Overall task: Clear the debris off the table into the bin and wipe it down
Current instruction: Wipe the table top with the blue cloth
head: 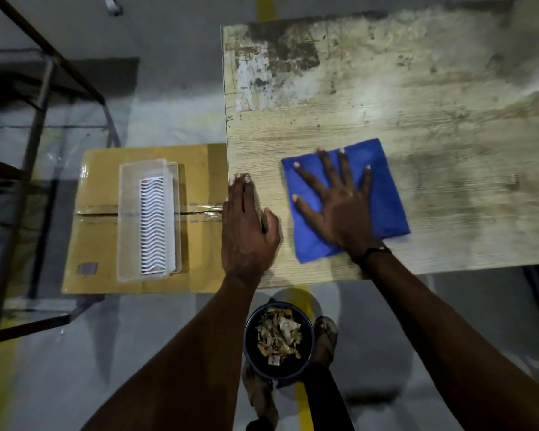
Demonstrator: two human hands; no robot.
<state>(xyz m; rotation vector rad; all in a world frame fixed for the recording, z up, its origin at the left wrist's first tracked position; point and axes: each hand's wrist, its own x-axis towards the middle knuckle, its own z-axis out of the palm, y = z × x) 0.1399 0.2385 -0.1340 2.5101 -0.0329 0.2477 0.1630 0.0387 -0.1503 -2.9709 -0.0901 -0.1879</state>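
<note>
While my right hand (pixel 339 200) lies flat with fingers spread wide, pressing the blue cloth (pixel 346 200) onto the table (pixel 417 104), my left hand (pixel 248 225) rests on the table's left edge, fingers straight and together, gripping nothing. I see the cloth near the front edge of the worn, stained top. Below that edge, on the floor between my feet, stands the dark bin (pixel 279 340) holding the dry debris (pixel 279 335). Left of the table, a clear plastic tray (pixel 150 219) sits on a cardboard box (pixel 103 219).
</note>
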